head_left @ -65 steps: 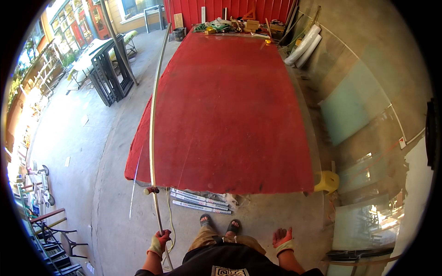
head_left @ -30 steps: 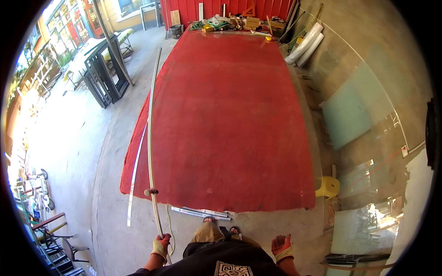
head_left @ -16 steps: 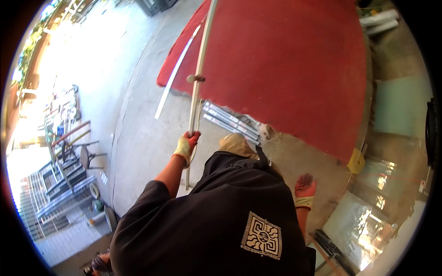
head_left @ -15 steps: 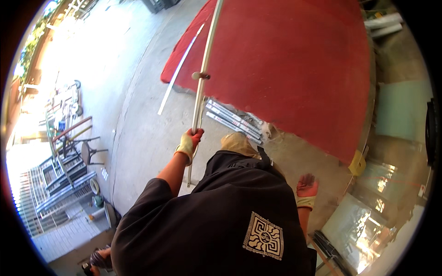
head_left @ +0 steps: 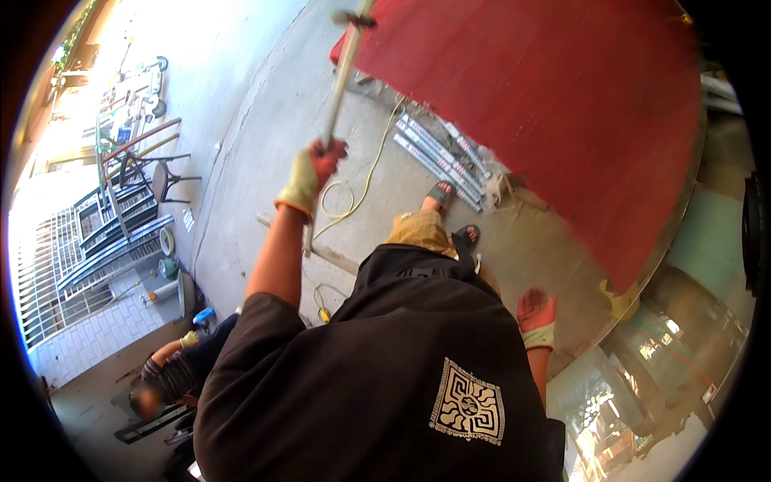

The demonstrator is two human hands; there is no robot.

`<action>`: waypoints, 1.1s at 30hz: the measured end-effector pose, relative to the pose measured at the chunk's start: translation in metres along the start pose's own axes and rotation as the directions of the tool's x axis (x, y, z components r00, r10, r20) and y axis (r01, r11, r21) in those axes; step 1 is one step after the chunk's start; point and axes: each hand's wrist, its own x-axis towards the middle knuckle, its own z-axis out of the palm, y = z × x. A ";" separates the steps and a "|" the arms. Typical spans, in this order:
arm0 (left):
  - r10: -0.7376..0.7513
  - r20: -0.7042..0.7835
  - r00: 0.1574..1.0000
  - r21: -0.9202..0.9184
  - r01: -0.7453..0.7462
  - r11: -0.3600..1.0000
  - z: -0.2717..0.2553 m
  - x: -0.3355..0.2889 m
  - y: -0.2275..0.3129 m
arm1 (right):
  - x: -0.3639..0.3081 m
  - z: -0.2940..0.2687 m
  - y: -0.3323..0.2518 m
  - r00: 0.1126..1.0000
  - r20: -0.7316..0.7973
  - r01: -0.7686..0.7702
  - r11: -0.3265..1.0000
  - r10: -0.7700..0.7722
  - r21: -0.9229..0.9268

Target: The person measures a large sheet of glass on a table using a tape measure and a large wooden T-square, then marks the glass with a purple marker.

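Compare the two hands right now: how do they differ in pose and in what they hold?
The left hand is raised ahead of the body; the right hand hangs low beside the hip. The left hand is closed around a long metal pole; the right hand is open, fingers spread, holding nothing. The left hand is over bare concrete; the right hand is near the red table edge. Both wear gloves with reddish palms and pale cuffs.

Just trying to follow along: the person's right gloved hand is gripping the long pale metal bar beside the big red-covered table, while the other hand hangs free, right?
Not quite. It is the left gloved hand that has its grip on the long pale metal bar beside the big red-covered table; the right gloved hand hangs free and open. The head view shows this.
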 end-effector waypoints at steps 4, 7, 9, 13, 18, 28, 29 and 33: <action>0.183 -0.059 0.981 -0.045 -0.186 0.982 -0.066 0.016 0.096 | -0.002 0.014 0.015 0.993 0.122 0.002 1.000 0.001 -0.027; 0.373 0.046 0.927 -0.165 -0.362 0.918 -0.119 0.012 0.149 | 0.007 0.032 0.023 0.990 0.141 -0.001 0.995 0.016 -0.103; 0.323 0.059 0.945 -0.148 -0.312 0.939 -0.132 0.015 0.187 | 0.006 0.045 0.029 0.996 0.087 0.027 0.993 -0.018 -0.111; 0.355 0.022 0.934 -0.068 -0.353 0.933 -0.126 0.040 0.248 | 0.005 0.071 0.048 0.997 0.004 0.081 0.994 -0.081 -0.072; 0.403 0.153 0.902 -0.327 -0.339 0.882 -0.117 0.107 0.266 | 0.000 0.109 0.109 0.990 0.124 0.091 0.981 -0.070 -0.171; 0.418 0.365 0.832 -0.510 -0.197 0.837 -0.049 0.178 0.266 | -0.077 0.322 0.264 0.838 0.545 0.292 0.818 0.032 -0.496; 0.442 0.398 0.804 -0.501 -0.213 0.839 -0.041 0.182 0.268 | -0.076 0.333 0.278 0.767 0.640 0.279 0.878 0.041 -0.390; 0.436 0.467 0.769 -0.562 -0.123 0.818 -0.008 0.190 0.266 | -0.071 0.381 0.313 0.754 0.643 -0.006 0.981 0.133 -0.196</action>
